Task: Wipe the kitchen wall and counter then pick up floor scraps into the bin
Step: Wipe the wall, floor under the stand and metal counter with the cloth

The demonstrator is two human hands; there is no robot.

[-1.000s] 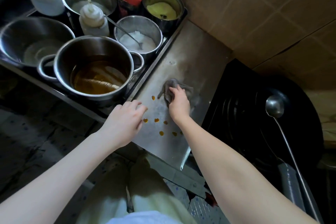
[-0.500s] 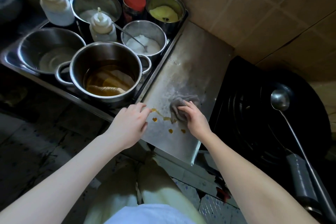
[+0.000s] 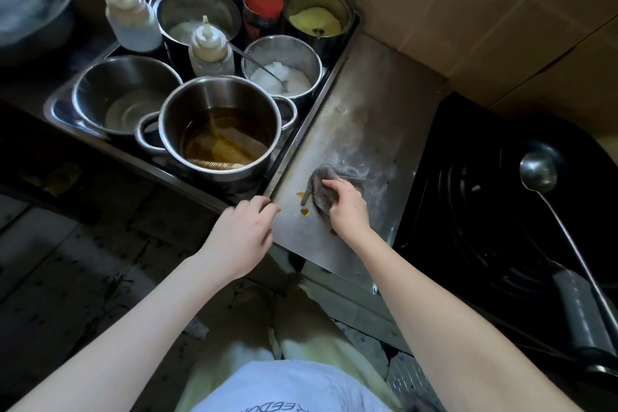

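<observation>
Soft grey cloth point(image 3: 329, 189), bunched on the steel desk point(image 3: 368, 117) just beside some orange drops point(image 3: 304, 211). Light and limp, probably greasy; better pressed from above than pinched at one corner. On top of it the right hand point(image 3: 347, 207), fingers bent into the folds, arm reaching forward. At the desk's near corner the left hand point(image 3: 240, 234), fingers loosely bent, holding nothing. Further left, a pot point(image 3: 217, 130) of brown oil.
</observation>
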